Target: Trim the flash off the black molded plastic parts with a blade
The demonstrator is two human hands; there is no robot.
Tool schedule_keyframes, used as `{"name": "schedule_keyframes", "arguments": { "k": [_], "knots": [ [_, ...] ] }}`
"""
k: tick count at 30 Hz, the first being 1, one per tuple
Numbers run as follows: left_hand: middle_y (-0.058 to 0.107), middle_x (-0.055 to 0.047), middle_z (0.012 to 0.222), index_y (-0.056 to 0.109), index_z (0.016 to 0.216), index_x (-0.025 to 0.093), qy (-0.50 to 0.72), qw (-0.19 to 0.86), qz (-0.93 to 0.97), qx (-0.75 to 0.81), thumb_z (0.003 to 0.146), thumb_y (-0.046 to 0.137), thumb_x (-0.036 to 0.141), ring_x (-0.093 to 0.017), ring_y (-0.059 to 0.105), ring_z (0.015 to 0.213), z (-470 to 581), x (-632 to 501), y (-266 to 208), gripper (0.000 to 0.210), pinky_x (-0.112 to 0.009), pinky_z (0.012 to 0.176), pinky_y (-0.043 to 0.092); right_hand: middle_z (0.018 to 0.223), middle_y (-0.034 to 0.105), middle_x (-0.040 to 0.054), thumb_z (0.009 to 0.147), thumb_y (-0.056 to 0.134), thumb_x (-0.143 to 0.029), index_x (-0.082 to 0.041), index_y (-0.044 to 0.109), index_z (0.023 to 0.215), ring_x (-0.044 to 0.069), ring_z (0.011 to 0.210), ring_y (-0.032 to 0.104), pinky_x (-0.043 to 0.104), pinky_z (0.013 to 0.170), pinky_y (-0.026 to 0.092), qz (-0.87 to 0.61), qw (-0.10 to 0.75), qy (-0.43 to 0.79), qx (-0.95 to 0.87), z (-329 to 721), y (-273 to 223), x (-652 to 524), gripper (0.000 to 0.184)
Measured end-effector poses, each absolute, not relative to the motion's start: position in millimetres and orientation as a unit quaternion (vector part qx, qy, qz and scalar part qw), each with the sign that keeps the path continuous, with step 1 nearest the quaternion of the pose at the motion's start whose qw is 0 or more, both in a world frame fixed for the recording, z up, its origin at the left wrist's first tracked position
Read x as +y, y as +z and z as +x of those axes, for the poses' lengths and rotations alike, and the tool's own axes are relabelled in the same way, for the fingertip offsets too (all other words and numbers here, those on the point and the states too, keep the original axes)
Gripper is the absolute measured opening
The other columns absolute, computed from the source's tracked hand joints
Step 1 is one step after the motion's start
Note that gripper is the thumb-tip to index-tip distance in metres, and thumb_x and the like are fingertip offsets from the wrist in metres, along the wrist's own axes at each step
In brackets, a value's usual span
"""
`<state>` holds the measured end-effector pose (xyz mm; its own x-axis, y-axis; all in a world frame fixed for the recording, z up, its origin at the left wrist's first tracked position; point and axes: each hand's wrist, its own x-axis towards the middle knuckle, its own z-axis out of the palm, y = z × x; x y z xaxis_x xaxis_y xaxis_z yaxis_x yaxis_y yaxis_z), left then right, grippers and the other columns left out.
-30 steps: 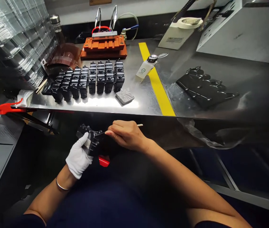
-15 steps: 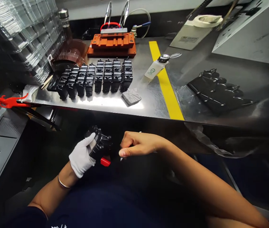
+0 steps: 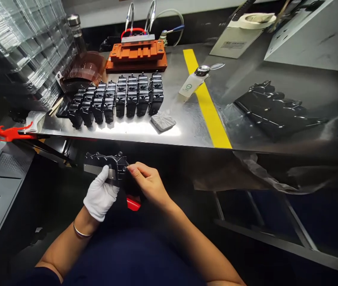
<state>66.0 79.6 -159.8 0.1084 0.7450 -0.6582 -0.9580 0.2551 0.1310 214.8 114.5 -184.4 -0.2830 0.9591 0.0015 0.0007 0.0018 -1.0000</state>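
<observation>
My left hand (image 3: 101, 196), in a white glove, is closed around a black molded plastic part (image 3: 119, 172) in front of the bench edge. The part has a row of small round knobs along its top and a flat grey strip on the side facing me. My bare right hand (image 3: 147, 180) is pinched at the part's right end, its fingertips touching or very close to it. Whatever sits between those fingertips is too small to make out. Just below the part is a red object (image 3: 133, 203), mostly dark around it.
Several similar black parts (image 3: 131, 95) stand in a row on the metal bench (image 3: 112, 133). Behind them is an orange fixture (image 3: 137, 53). A folded grey cloth (image 3: 163, 122), a white dispenser bottle (image 3: 192, 83) and a red air gun (image 3: 10, 133) lie around. Wrapped trays (image 3: 22, 47) are stacked left.
My right hand has moved left to the black part and turned its fingers toward it. The part has turned in my left hand, so its long side now shows.
</observation>
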Motion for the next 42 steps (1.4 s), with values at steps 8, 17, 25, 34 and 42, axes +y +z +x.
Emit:
{"name": "schedule_keyframes", "arguments": {
  "k": [8,17,25,34,42],
  "knots": [
    [0.076,-0.002,0.076,0.063,0.119,0.017,0.546,0.758,-0.207,0.29,0.101,0.028,0.025,-0.008,0.071,0.068,75,78,-154,0.041,-0.012,0.065,0.054,0.06,0.045,-0.0009,0.087,0.049,-0.058,-0.018,0.057,0.071,0.011,0.054,0.04,0.024,0.049,0.037,-0.485,0.543,0.523,-0.443,183,-205,92,0.044],
    [0.074,-0.001,0.067,0.068,0.106,0.014,0.56,0.724,-0.215,0.341,0.098,0.034,0.019,-0.01,0.071,0.061,58,79,-144,0.035,-0.013,0.06,0.056,0.062,0.056,0.0022,0.094,0.048,-0.035,-0.017,0.068,0.081,0.013,0.056,0.051,0.026,0.053,0.041,-0.37,0.469,0.409,-0.69,223,-188,105,0.03],
    [0.075,-0.005,0.075,0.061,0.119,0.009,0.544,0.732,-0.185,0.366,0.096,0.035,0.013,-0.011,0.072,0.067,58,79,-147,0.034,-0.015,0.068,0.058,0.059,0.058,0.0022,0.093,0.05,-0.021,-0.014,0.07,0.086,0.011,0.051,0.051,0.023,0.049,0.041,-0.327,0.469,0.283,-0.77,232,-182,111,0.022],
    [0.075,-0.003,0.073,0.064,0.11,0.01,0.531,0.738,-0.188,0.373,0.095,0.04,0.013,-0.009,0.071,0.063,58,79,-145,0.029,-0.014,0.069,0.057,0.058,0.057,0.0019,0.092,0.05,-0.02,-0.013,0.069,0.084,0.011,0.051,0.051,0.023,0.049,0.04,-0.331,0.461,0.276,-0.776,232,-183,112,0.022],
    [0.075,-0.004,0.076,0.062,0.117,0.009,0.535,0.724,-0.188,0.392,0.095,0.039,0.013,-0.01,0.072,0.066,63,80,-141,0.032,-0.015,0.071,0.058,0.06,0.06,0.0028,0.093,0.05,-0.021,-0.012,0.07,0.083,0.011,0.053,0.054,0.022,0.05,0.042,-0.323,0.455,0.301,-0.773,233,-183,115,0.024]
  ]
}}
